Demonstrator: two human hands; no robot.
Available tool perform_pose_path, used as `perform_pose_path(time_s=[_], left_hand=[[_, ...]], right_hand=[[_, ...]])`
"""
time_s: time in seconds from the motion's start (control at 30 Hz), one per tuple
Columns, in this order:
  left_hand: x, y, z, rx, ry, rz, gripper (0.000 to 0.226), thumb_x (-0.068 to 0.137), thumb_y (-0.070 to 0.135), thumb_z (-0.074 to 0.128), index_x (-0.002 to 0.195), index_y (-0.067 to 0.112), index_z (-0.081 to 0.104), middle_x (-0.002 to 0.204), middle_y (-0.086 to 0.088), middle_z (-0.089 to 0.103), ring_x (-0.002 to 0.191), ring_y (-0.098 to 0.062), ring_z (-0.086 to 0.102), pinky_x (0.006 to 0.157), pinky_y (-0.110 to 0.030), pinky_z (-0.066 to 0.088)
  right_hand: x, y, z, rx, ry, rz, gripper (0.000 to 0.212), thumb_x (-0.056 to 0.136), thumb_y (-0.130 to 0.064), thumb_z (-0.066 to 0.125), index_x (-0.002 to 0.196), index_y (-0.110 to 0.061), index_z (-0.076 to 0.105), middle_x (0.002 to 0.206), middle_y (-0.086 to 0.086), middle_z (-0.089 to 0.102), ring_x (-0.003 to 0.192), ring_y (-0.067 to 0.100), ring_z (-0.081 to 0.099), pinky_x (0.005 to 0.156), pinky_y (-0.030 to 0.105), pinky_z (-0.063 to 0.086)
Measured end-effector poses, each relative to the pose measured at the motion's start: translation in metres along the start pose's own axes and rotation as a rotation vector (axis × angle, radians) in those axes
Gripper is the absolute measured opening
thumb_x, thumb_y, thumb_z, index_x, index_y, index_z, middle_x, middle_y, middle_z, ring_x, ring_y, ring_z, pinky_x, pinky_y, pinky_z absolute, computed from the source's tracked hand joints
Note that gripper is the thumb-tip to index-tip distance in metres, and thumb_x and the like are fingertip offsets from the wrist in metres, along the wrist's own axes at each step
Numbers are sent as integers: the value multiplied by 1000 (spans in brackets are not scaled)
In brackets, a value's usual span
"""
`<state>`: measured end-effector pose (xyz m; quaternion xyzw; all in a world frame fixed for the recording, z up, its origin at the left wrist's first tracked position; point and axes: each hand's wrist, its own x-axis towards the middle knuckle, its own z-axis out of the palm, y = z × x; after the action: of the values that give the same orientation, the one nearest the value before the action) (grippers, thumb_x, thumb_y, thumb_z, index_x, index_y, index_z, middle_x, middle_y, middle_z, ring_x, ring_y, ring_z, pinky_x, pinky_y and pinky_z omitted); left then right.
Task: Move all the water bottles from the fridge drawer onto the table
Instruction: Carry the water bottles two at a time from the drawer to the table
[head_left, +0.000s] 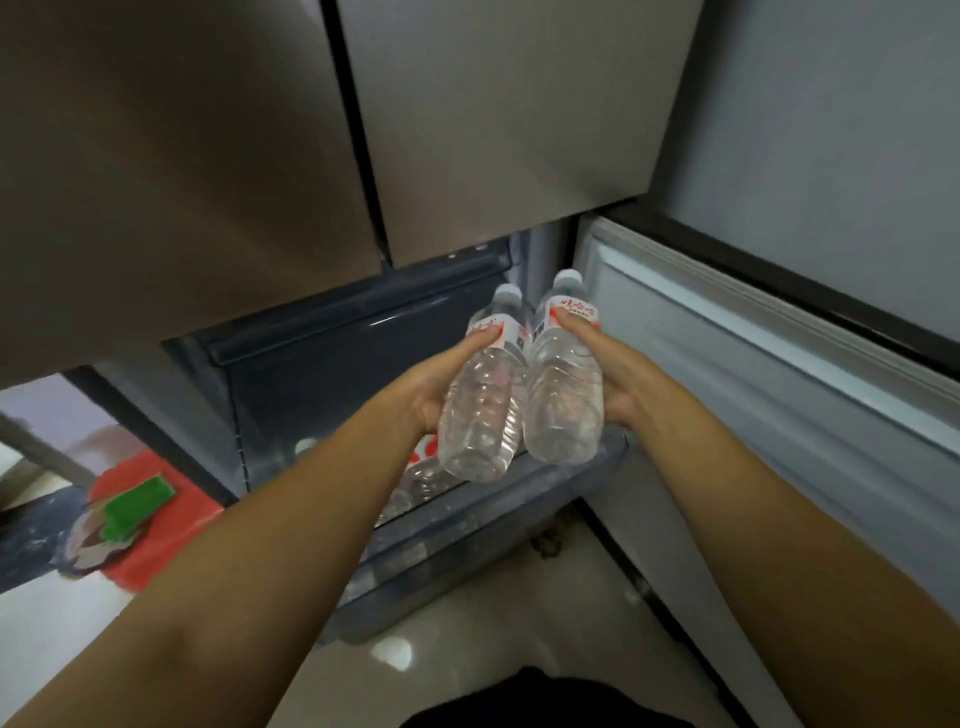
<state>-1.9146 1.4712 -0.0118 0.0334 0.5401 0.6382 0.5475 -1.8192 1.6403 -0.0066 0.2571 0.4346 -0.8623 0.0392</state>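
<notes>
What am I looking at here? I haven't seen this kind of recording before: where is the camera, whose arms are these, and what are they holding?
There is one picture, from a wide-angle camera worn on a person's head, looking down. No robot: the arms are the wearer's own. The left hand grips one clear water bottle, the right hand another, both with white caps and red-and-white labels. They are held above an open fridge drawer, where at least one more bottle lies. The closed upper fridge doors fill the top. No table is in view.
</notes>
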Motion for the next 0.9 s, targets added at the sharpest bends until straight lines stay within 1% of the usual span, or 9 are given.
perform_pose_path(time_s=[0.07, 0.17, 0.3, 0.4, 0.57, 0.63, 0.7, 0.77, 0.9], left_hand=[[1, 1, 18, 65, -59, -12, 60, 66, 46, 74, 112, 8, 64, 94, -10, 71, 79, -25, 70, 71, -36, 59], [-3, -1, 47, 223, -151, -10, 66, 69, 40, 75, 124, 8, 57, 105, -11, 69, 91, -27, 68, 73, -38, 58], [-8, -27, 83, 476, -239, 133, 28, 87, 24, 65, 112, 11, 62, 94, -4, 75, 86, -19, 72, 69, -31, 59], [-7, -68, 105, 609, -374, 138, 25, 88, 17, 64, 113, 16, 61, 101, -4, 72, 92, -19, 70, 81, -31, 58], [-1, -136, 132, 786, -517, 136, 30, 83, 14, 69, 112, 20, 61, 92, 7, 74, 84, -8, 71, 66, -20, 56], [4, -167, 145, 873, -546, 91, 31, 80, 18, 73, 109, 24, 62, 102, -1, 73, 94, -18, 69, 79, -34, 59], [9, -196, 160, 933, -541, 53, 41, 76, 26, 77, 113, 22, 60, 108, -5, 71, 98, -23, 68, 87, -42, 56], [11, -218, 175, 1015, -539, 49, 53, 71, 33, 80, 117, 21, 56, 105, -3, 71, 90, -21, 70, 80, -39, 58], [13, -265, 213, 1160, -660, 34, 58, 69, 35, 81, 118, 17, 54, 101, -3, 71, 81, -17, 70, 71, -33, 58]], right_hand=[[-22, 3, -10, 18, 50, -110, 62, 72, -34, 78, 126, -11, 57, 108, 15, 68, 92, 30, 69, 85, 44, 54], [-62, 12, -25, -33, 155, -290, 39, 84, -26, 70, 119, -13, 60, 107, 15, 70, 93, 29, 70, 87, 45, 55], [-121, 35, -38, -176, 369, -442, 38, 86, -21, 68, 122, -13, 58, 112, 13, 70, 100, 30, 69, 89, 45, 55], [-163, 70, -59, -255, 573, -445, 46, 84, -21, 70, 126, -12, 54, 115, 13, 67, 104, 29, 66, 93, 48, 52], [-210, 142, -90, -363, 888, -349, 61, 78, -31, 77, 128, -13, 48, 116, 9, 64, 103, 24, 66, 89, 45, 55], [-227, 175, -104, -349, 1006, -313, 65, 76, -34, 79, 128, -12, 48, 114, 7, 65, 100, 21, 66, 86, 42, 57], [-244, 204, -115, -312, 1119, -291, 65, 75, -35, 79, 125, -12, 45, 105, -2, 63, 92, 12, 64, 73, 31, 57], [-258, 227, -124, -273, 1204, -281, 70, 76, -35, 78, 129, -15, 37, 96, -13, 55, 87, 5, 59, 59, 15, 45], [-298, 274, -152, -186, 1358, -227, 79, 75, -36, 78, 136, -16, 32, 101, -9, 55, 84, 5, 56, 58, 14, 40]])
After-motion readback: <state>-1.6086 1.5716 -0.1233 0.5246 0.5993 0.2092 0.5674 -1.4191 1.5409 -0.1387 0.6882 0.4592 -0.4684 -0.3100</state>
